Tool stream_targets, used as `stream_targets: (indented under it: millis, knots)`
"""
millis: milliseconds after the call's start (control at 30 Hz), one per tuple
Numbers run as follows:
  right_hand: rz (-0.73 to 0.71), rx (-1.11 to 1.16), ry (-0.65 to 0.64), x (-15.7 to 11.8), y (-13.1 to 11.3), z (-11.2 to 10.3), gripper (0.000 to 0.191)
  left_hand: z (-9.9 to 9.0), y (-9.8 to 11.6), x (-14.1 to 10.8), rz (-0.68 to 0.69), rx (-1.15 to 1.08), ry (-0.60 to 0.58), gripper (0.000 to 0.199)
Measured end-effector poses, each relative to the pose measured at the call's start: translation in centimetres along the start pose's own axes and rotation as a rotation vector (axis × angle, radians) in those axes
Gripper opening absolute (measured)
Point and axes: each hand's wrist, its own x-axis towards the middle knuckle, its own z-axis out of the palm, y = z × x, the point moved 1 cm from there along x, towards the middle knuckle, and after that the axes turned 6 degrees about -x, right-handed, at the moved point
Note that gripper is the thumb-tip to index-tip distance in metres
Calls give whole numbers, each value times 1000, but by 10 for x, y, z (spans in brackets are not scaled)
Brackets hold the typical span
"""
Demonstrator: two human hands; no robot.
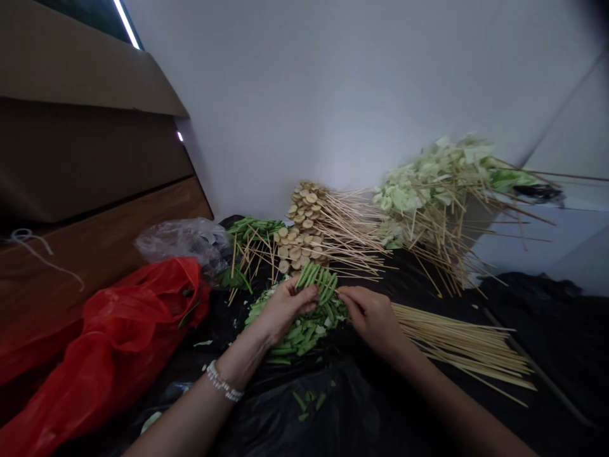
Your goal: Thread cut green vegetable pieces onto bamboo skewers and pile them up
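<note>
Cut green bean pieces (297, 336) lie in a heap on the black plastic sheet (266, 406). Above the heap, my left hand (288, 308), with a beaded bracelet at the wrist, is closed on a row of green beans (318, 279) set side by side. My right hand (368, 314) is pinched at the right end of that row; what is between its fingertips is too small to make out. Bare wooden skewers (466, 346) lie in a bundle to the right of my right hand.
Skewered round slices (302, 244) are stacked behind the heap, with skewered green beans (257, 228) to their left. Skewered cabbage leaves (428, 178) pile up at the right. A red bag (128, 324) and clear plastic bag (185, 244) lie left. A white wall (333, 95) stands behind.
</note>
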Motion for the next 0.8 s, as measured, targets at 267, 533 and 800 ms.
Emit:
stream_targets:
  millis: [267,533,800]
  knots:
    - [47,-38,-57,5,4,-11,25,-20,38,11,341,-357,228,21]
    - [120,209,-66,3,-16,-4,28,11,17,-11,175,-216,37,38]
    - [87,280,-157,-1,-26,0,27,20,6,-19,271,150,-47,22]
